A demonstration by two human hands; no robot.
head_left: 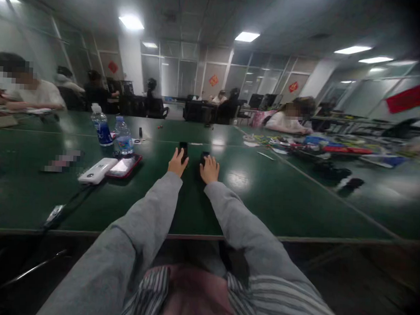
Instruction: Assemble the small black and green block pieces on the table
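Observation:
On the green tabletop [235, 205], both my arms reach forward in grey sleeves. My left hand [176, 164] is closed around the near part of a slim black oblong object [183, 150], whose far end sticks out past the fingers. A short gap to the right, my right hand [210, 169] curls over a second, smaller black object [204, 157], mostly hidden under the palm and fingers. The exact kind of either black object is too blurred to tell.
To the left are two bottles [125, 137], a white power bank [98, 170], a red-edged phone [124, 166] and a cable [68, 204]. Tangled wires and tools [335, 146] cover the right side. A pen-like stick [265, 155] lies nearer. Several people sit around.

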